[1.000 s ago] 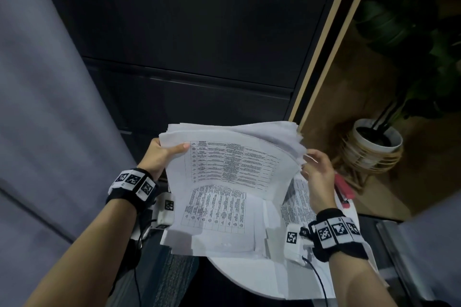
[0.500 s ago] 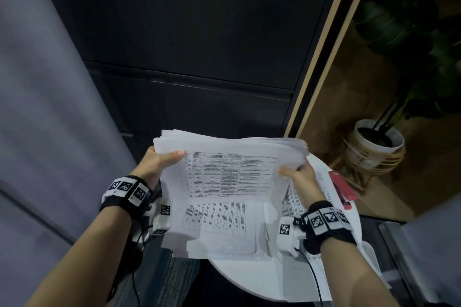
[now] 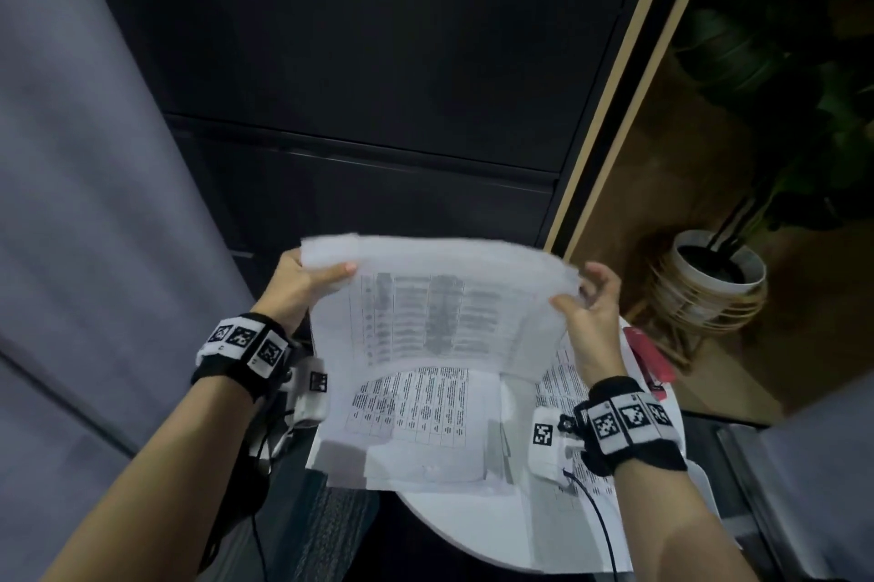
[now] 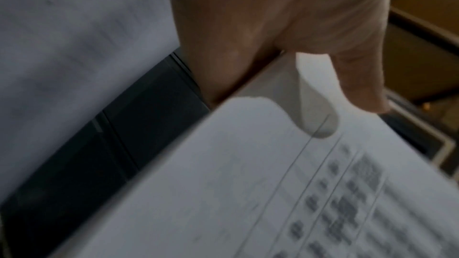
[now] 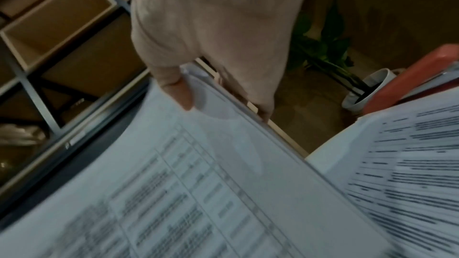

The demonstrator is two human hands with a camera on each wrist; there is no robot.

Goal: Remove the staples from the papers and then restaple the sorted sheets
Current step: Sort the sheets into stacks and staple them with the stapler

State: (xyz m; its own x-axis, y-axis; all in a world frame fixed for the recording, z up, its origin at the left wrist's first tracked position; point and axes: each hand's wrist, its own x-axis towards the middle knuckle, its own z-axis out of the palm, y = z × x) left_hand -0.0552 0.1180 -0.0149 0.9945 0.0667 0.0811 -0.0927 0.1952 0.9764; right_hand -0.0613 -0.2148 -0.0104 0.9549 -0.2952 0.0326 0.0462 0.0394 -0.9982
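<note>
Both hands hold one stack of printed sheets (image 3: 440, 312) upright above the round white surface (image 3: 473, 520), a grip on each upper corner: the left hand (image 3: 302, 283) has its thumb across the front page and its fingers behind, and the right hand (image 3: 591, 312) pinches the opposite corner the same way, thumb in front and fingers curled round the far edge. Held by the two sides like this, the pages can hang and slide level with one another, which reads as squaring the stack before it is stapled again; the lower edge is close over the surface, but whether it touches cannot be told. The left wrist view shows the thumb (image 4: 357, 77) pressed on the top margin of a page printed with a table, and the right wrist view shows the stack's edge as several sheets lying close together. A second sheet of text (image 3: 563, 373) lies flat on the surface just right of the stack, and a red stapler (image 3: 650, 357) sits beyond it near the rim, within reach of the right hand. Compared with half a second ago, the stack's top edge looks tidier, the fanned corners at upper right having closed up, and the print is now motion-blurred, suggesting the stack is mid-shake.
</note>
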